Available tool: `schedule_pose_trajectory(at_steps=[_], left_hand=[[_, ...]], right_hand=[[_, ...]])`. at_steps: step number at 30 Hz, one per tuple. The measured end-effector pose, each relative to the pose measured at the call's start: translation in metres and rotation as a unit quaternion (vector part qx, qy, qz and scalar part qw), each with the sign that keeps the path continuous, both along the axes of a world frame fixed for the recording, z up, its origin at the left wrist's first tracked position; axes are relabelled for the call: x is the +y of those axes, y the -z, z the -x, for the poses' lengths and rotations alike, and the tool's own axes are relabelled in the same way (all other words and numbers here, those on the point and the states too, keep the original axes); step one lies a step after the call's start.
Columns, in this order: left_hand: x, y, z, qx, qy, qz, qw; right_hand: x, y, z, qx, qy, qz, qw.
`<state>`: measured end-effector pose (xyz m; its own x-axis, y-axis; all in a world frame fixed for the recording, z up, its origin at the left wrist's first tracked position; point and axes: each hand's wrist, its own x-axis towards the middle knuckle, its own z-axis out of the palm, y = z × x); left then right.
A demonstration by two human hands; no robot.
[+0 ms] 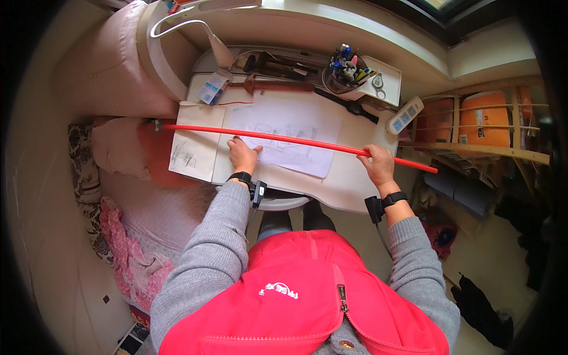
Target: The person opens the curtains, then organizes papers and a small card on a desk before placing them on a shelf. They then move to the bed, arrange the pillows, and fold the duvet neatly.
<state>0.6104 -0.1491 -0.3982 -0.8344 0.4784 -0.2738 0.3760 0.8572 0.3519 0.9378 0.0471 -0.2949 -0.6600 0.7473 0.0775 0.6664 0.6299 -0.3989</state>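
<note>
The long red rod (296, 142) lies across the paper (290, 133) on the desk (355, 189), right hand (378, 165) gripping it, left hand (242, 154) seemingly pressing flat beside it, so its far-left end could swing and slip.

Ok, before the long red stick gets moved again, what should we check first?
1. Right hand grips the red stick: ok.
2. Left hand rests flat on the drawing paper, holding it down: ok.
3. Stick lies across the paper: ok.
4. Stick's right end juts past the desk edge toward the wooden shelf: not ok, it might bump.
5. Power strip sits close behind the stick: cannot tell if they are apart.
6. Pen cup stands well back: ok.
</note>
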Motion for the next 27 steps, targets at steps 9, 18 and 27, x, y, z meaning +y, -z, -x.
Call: schedule_pose_trajectory(at_steps=[9, 18, 27], left_hand=[[-0.041, 0.019, 0.011, 0.058, -0.025, -0.042, 0.997], [-0.045, 0.045, 0.013, -0.063, -0.071, -0.092, 0.991], [-0.17, -0.002, 0.026, -0.448, -0.187, -0.289, 0.825]], right_hand=[[-0.009, 0.001, 0.012, 0.003, 0.01, 0.002, 1.0], [-0.008, 0.014, 0.018, -0.001, 0.02, 0.036, 0.999], [0.008, 0.039, 0.023, 0.013, 0.015, 0.033, 0.999]])
